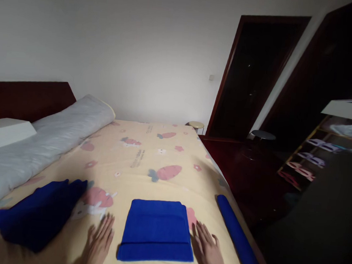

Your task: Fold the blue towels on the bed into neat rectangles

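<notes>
A blue cloth (158, 228), folded into a flat rectangle with a crease across its near part, lies on the bed between my hands. Just left of it, my left hand (100, 240) is held flat with its fingers stretched out, holding nothing. On the other side, my right hand (209, 248) is beside the cloth's right edge, fingers extended and empty. Farther left a crumpled dark blue cloth (40, 213) lies in a loose heap. To the right, along the bed's edge, is a long blue roll (240, 239), which looks like rolled cloth.
The bed sheet (143, 154) is pale yellow with a carrot print. A long grey pillow (73, 124) lies before the dark headboard (26, 98), with a white box-like object (7, 133) near it. Beyond the right edge stand stools (263, 135) and a shoe rack (308, 158).
</notes>
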